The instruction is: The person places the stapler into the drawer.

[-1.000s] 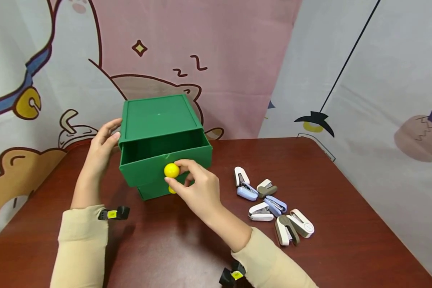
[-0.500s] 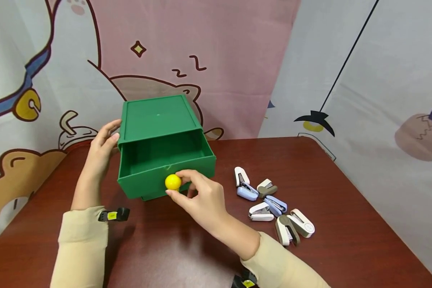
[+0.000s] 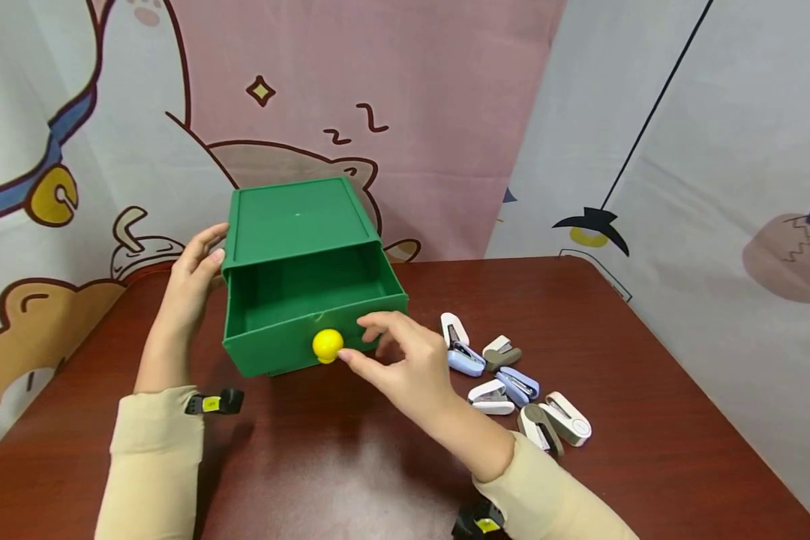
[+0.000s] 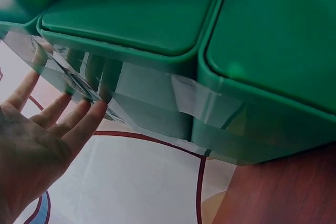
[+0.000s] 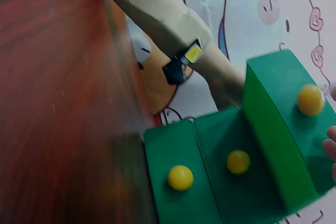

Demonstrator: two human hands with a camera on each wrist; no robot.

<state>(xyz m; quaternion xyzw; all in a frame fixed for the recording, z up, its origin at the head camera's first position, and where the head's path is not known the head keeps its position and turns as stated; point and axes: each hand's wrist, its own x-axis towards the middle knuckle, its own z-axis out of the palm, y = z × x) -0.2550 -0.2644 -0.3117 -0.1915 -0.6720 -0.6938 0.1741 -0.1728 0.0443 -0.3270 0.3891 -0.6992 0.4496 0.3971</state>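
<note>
Right hand [image 3: 408,367] parted beside the yellow knob [image 3: 328,344]
Its thumb tip is at the knob, contact unclear, fingers apart from it; the top drawer [image 3: 263,350] juts from the green cabinet [image 3: 297,217], whose left side the left hand [image 3: 190,277] touches with extended fingers.

The head view is bright and crisp, with whitish glare toward the near edge of the tabletop [image 3: 304,472] and a soft shadow beside the left sleeve [image 3: 151,457]. Both wrist views are dimmer and softer.
</note>
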